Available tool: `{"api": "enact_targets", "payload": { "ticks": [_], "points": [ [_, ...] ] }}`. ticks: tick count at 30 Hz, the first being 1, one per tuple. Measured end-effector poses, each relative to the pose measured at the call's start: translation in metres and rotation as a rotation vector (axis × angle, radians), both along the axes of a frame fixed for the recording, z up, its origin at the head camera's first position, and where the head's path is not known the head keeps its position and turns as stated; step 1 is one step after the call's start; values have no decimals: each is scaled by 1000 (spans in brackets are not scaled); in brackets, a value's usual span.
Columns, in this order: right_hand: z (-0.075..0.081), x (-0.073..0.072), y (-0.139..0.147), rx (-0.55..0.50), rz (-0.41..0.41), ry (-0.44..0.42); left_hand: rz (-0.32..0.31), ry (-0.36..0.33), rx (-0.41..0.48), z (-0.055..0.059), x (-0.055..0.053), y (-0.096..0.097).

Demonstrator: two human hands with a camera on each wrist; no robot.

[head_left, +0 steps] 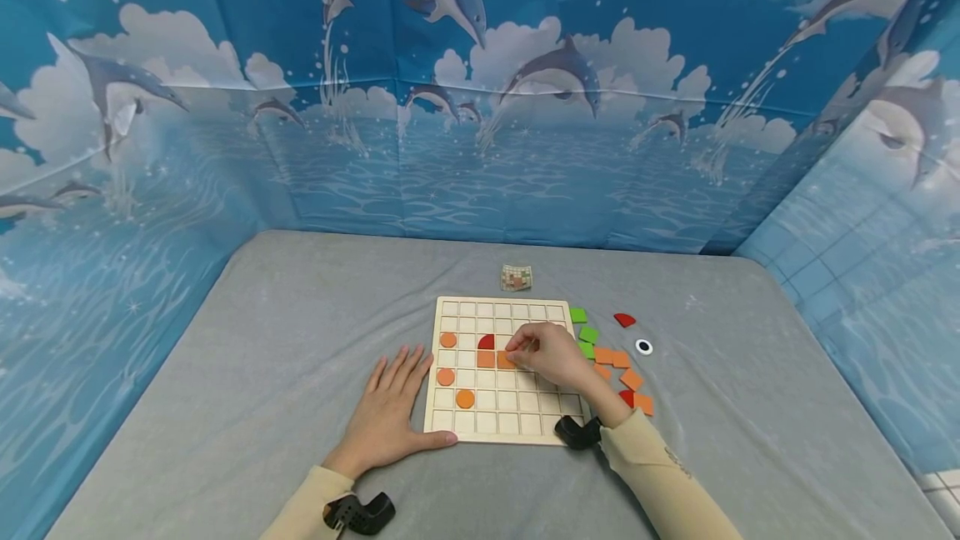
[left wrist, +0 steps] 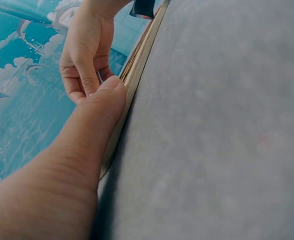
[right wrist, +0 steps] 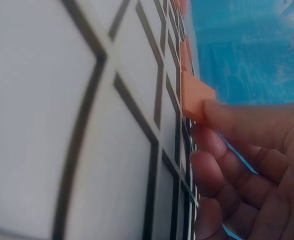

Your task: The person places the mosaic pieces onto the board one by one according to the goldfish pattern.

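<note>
A: Where is the orange square tile (head_left: 504, 361)?

B: At the wooden grid board (head_left: 507, 423), right of a second orange square (head_left: 486, 359), which sits below a red quarter-circle (head_left: 486, 342). I pinch the tile between thumb and fingertip of my right hand (head_left: 551, 354); whether it lies flush in its cell, I cannot tell.

A: And your left hand (head_left: 388, 419)?

B: It grips nothing. My fingers extend, spread, beside the board's left edge; my thumb lies at its near edge.

A: What room surrounds the grip?

B: Bare cells run from the tile to the near edge. Three orange discs (head_left: 446, 377) occupy cells farther left.

A: Outside the frame?

B: Green squares (head_left: 588, 335) and loose orange squares (head_left: 621, 359) line the right edge; a white disc with a black centre (head_left: 644, 347) lies farther out. Beyond the far edge, a small picture card (head_left: 516, 277) rests on grey cloth (head_left: 300, 340), which extends to a dolphin backdrop (head_left: 487, 165).
</note>
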State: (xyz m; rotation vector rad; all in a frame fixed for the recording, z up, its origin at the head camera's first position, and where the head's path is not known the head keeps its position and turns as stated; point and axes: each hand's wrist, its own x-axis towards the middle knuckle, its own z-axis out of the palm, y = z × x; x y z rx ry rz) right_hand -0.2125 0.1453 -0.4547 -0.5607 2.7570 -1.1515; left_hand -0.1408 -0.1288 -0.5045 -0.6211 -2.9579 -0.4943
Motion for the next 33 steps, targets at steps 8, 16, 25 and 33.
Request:
{"api": "enact_targets", "payload": {
  "ticks": [8,16,25,33],
  "points": [
    [-1,-1,-2,35,-9,27,2,-26,1,1,0,-1],
    [-1,-2,-3,78,-16,49,-2,-35,-3,1,-1,-1],
    [-1,-2,-6,112,-21,55,-3,-27,1,1,-1,-1],
    [-1,-2,-8,126,-47,19,0,-28,1,1,0,-1]
  ]
}}
